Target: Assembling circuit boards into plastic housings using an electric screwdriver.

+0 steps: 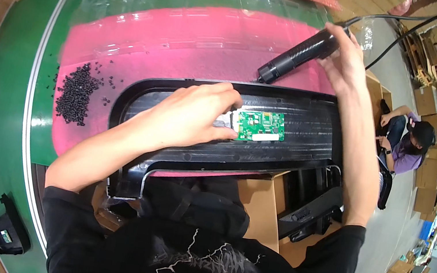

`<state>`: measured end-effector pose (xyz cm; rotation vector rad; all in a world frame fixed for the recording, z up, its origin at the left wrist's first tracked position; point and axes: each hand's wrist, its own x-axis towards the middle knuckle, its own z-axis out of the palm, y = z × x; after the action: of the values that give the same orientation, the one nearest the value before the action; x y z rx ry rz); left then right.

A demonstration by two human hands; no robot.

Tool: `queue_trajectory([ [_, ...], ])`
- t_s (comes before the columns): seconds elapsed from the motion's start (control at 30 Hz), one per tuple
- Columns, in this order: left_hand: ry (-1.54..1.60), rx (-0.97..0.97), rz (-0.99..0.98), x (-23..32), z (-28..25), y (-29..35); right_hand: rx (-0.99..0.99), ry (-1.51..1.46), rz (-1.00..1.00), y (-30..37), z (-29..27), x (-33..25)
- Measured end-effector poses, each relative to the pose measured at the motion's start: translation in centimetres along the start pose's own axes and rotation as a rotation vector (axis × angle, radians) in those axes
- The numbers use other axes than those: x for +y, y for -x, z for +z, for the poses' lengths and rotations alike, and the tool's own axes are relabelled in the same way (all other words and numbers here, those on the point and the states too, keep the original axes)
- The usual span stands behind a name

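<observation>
My right hand (345, 62) is wrapped round a black corded electric screwdriver (298, 57), which tilts down to the left. Its tip hangs near the far rim of a long black plastic shell (314, 121). Inside the shell lies a green circuit board (261, 125) with a white connector along its near edge. The fingers and thumb of my left hand (199, 112) grip the left end of the board, where a small grey piece shows between them. Whether the board is lifted off the shell's floor, I cannot tell.
Small black screws (76, 94) are heaped on a pink mat (187, 49) to the left. Below the shell, an open cardboard box (259, 205) holds black plastic parts. Another black part (7, 225) with a board sits far left. A co-worker (405, 137) sits at the right.
</observation>
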<state>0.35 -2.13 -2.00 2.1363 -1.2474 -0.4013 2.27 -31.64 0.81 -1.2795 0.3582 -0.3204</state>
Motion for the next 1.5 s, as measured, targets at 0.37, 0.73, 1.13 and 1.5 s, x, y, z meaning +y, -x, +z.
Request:
queue_trajectory([
  [0.37,0.129,0.207,0.091,-0.6,-0.1,-0.2,-0.170,-0.462,-0.209,5.4,6.3,-0.5],
  [0.73,1.016,-0.297,0.156,1.3,-1.8,0.3,-0.857,-0.746,-0.270,12.2,6.1,-3.3],
  [1.13,-0.020,0.510,0.530,1.4,-1.4,0.3,-0.655,-0.284,-0.489,15.5,5.4,-3.6],
  [1.5,0.196,0.381,0.495,1.2,-0.4,0.4,-0.585,-0.423,-0.735,16.9,5.5,-3.9],
])
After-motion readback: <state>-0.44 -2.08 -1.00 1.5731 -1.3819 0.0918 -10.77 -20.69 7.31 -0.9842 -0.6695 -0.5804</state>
